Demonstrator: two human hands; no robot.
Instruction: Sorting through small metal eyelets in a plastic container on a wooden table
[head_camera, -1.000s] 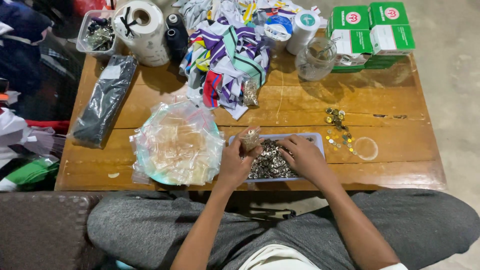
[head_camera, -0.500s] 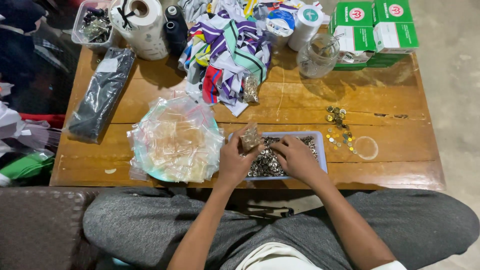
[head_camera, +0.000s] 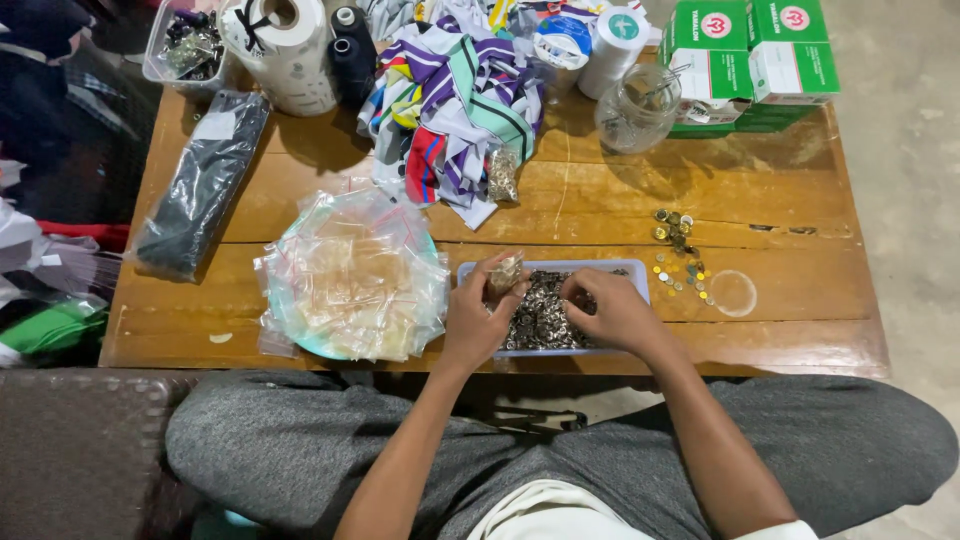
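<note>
Your left hand (head_camera: 478, 318) pinches a small clear bag (head_camera: 503, 275), part filled, soft, slippery and light: hold it by the mouth. Your right hand (head_camera: 612, 312), fingers curled, digs in the shallow tray (head_camera: 640, 275) of tiny metal pieces under both hands on the bench (head_camera: 780, 330); what it grips you cannot tell, the fingertips are hidden
</note>
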